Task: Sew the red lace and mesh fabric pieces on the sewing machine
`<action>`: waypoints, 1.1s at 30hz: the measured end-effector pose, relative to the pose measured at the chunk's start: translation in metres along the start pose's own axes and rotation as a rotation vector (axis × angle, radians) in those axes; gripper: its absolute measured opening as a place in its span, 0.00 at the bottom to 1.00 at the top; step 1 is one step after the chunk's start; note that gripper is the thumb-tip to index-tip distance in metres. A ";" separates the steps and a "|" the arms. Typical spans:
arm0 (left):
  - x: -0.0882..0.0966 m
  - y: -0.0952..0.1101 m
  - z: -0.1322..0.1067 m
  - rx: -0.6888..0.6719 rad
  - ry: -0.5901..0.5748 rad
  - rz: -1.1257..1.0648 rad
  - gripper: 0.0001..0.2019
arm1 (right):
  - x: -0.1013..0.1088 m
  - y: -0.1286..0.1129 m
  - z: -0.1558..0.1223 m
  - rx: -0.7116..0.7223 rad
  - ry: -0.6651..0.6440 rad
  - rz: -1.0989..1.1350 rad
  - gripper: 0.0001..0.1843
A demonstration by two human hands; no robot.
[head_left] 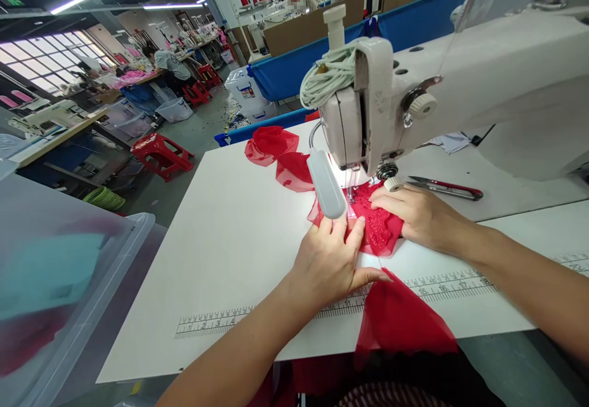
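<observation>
A red lace piece with sheer mesh point(380, 229) lies under the presser foot point(351, 197) of a white sewing machine point(464, 69). My left hand point(329, 263) rests on the mesh left of the needle, fingers spread and thumb out to the right. At the right edge of the lace, my right hand point(426, 217) grips the fabric with bent fingers; its thumb is hidden. A grey lamp point(326, 183) hangs beside the needle, partly covering the cloth. Another sheer red piece point(405, 318) drapes over the table's front edge, close below my left thumb.
More red pieces point(271, 145) trail across the white table point(221, 229) behind the lamp. Red-handled thread snips point(446, 189) lie right of my right hand. A printed ruler point(211, 322) runs along the front. A translucent bin point(138, 229) stands at left, a red stool point(161, 155) beyond.
</observation>
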State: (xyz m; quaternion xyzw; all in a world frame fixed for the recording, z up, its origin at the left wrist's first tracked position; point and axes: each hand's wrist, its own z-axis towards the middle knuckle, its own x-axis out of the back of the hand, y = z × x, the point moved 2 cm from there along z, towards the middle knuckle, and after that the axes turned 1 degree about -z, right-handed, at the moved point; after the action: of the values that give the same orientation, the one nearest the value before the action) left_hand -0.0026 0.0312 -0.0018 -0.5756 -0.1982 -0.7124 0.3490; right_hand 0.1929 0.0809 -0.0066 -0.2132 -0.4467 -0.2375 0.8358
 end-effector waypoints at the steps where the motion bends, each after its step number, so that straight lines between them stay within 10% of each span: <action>1: 0.000 0.000 0.000 0.001 -0.001 0.005 0.45 | -0.001 0.000 0.000 -0.003 -0.003 0.003 0.24; 11: 0.008 0.001 0.005 0.024 0.008 0.033 0.33 | -0.004 0.001 -0.003 -0.044 -0.008 0.021 0.22; 15: 0.010 0.001 0.008 0.029 0.149 0.068 0.09 | 0.003 -0.003 0.000 -0.051 -0.045 -0.029 0.20; 18: 0.008 0.000 0.008 0.000 0.255 0.048 0.13 | 0.008 -0.008 0.000 -0.034 -0.050 -0.122 0.21; 24: 0.005 -0.015 0.018 0.069 0.323 -0.531 0.09 | 0.007 -0.023 0.000 -0.022 0.051 0.013 0.14; 33: -0.001 -0.030 0.029 0.252 0.215 -0.874 0.15 | 0.005 -0.018 0.008 -0.402 0.186 0.406 0.18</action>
State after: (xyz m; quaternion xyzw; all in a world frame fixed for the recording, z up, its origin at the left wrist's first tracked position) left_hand -0.0044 0.0711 0.0084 -0.3143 -0.4699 -0.8186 0.1017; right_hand 0.1799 0.0702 0.0043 -0.4366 -0.2603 -0.1675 0.8447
